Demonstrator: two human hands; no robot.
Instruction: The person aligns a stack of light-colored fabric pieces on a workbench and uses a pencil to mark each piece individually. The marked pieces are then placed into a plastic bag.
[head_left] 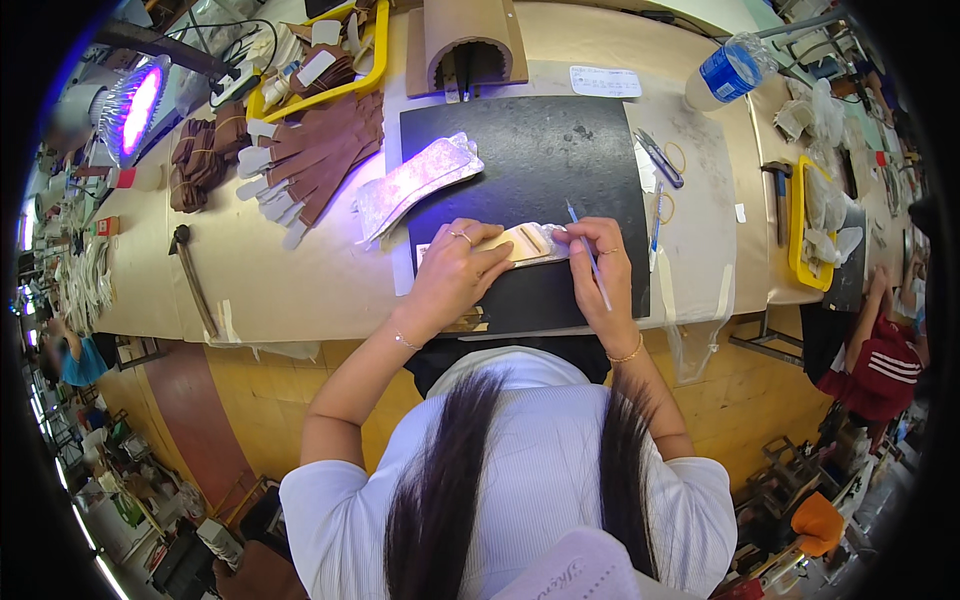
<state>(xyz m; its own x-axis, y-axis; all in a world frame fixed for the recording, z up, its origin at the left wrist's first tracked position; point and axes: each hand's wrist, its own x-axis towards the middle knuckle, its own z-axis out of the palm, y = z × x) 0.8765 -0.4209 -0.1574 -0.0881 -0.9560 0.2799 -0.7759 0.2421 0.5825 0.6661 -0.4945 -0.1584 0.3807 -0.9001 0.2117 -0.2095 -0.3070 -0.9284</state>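
Note:
My left hand (pixel 452 272) presses a pale yellow slotted template (pixel 527 240) down with its fingers and thumb. Under the template lies a whitish, silvery strip (pixel 557 250), partly hidden by both hands. A slim pale-blue pen (pixel 572 211) is gripped in my right hand (pixel 604 272), just beside the right end of the strip. Its tip is hard to make out. Both hands rest over the near part of a black mat (pixel 540 150). Farther left, a stack of similar silvery strips (pixel 420 187) lies across the mat's left edge.
Brown leather strips (pixel 325 155) fan out beside a yellow basket (pixel 378 50). A lit lamp (pixel 138 108) stands at far left, a hammer (pixel 190 275) below it. A cutter knife (pixel 660 160), bottle (pixel 728 75) and second hammer (pixel 779 200) lie right. Another person (pixel 870 360) sits at far right.

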